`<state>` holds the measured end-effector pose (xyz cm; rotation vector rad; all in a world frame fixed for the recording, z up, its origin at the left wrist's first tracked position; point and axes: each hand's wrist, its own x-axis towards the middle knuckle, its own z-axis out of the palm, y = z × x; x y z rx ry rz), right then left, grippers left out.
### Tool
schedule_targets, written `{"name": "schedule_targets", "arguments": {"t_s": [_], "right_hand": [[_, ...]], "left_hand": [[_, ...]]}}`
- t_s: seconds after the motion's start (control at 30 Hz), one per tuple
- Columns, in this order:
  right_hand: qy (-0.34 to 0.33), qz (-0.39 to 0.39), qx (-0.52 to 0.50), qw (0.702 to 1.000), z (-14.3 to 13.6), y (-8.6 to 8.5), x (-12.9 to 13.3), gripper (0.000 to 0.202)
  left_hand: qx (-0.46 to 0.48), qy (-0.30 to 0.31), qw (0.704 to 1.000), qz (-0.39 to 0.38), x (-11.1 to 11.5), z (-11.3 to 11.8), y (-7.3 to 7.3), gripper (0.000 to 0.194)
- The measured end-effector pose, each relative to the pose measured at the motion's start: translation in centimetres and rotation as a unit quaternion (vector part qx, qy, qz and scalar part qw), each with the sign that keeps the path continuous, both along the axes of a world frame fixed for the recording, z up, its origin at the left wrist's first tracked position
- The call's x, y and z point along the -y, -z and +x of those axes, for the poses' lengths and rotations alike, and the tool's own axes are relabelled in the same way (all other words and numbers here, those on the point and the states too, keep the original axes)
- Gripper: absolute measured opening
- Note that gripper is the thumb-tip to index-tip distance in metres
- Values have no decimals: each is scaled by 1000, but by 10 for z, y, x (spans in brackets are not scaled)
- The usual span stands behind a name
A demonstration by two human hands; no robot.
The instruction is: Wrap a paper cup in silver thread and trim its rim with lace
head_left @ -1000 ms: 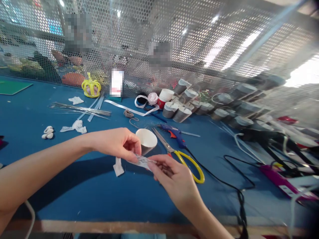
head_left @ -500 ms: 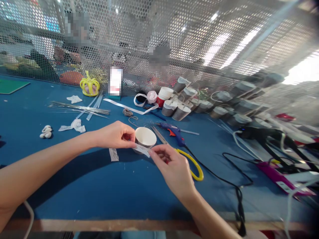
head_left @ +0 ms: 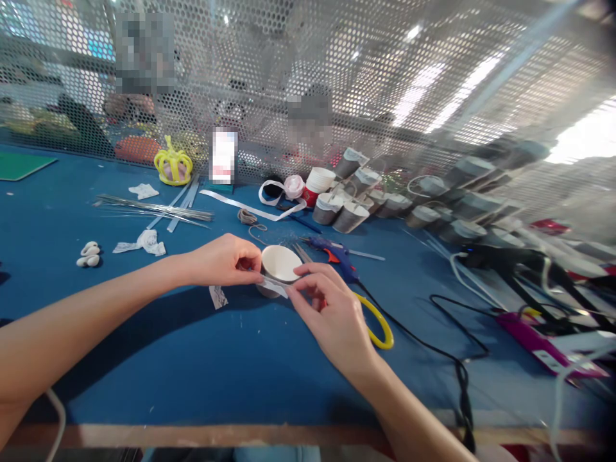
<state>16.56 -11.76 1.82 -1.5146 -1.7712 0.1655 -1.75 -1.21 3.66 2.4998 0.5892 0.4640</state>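
A small paper cup (head_left: 280, 262) with a white inside and a greyish outer wall stands upright between my hands. Across its near side, just under the rim, lies a white lace ribbon (head_left: 274, 287). My left hand (head_left: 224, 262) pinches the ribbon at the cup's left, and a loose tail of it hangs below that wrist. With thumb and fingertips, my right hand (head_left: 334, 314) presses the ribbon's other part against the cup, one finger reaching the rim. Scissors with a yellow handle (head_left: 384, 328) lie partly hidden behind my right hand. Beyond them rests a blue glue gun (head_left: 341, 260).
Twine (head_left: 247, 217), thin wires (head_left: 154, 208), lace scraps (head_left: 150, 242) and white pebble-like pieces (head_left: 89, 255) lie left and ahead. Stacked wrapped cups (head_left: 351, 217) stand at the back right. A black cord leads toward a purple power strip (head_left: 529, 343). Perforated mesh closes the back.
My right hand's fingers have lifted and stretched to the cup's rim, while its thumb stays at the ribbon. The ribbon's loose tail has swung slightly. My left hand is nearly still.
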Motion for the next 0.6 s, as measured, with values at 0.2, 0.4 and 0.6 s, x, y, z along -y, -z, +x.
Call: {"name": "schedule_targets", "arguments": {"t_s": [0.2, 0.4, 0.6], "right_hand": [[-10, -14, -5, 1000, 2, 1, -3, 9], [-16, -15, -11, 1000, 2, 0, -4, 8], [11, -51, -9, 999, 2, -2, -6, 5]], "left_hand": [[4, -3, 1000, 4, 0, 1, 0, 23], [8, -7, 1000, 8, -1, 2, 0, 24], [10, -16, 1000, 12, -1, 2, 1, 20]]}}
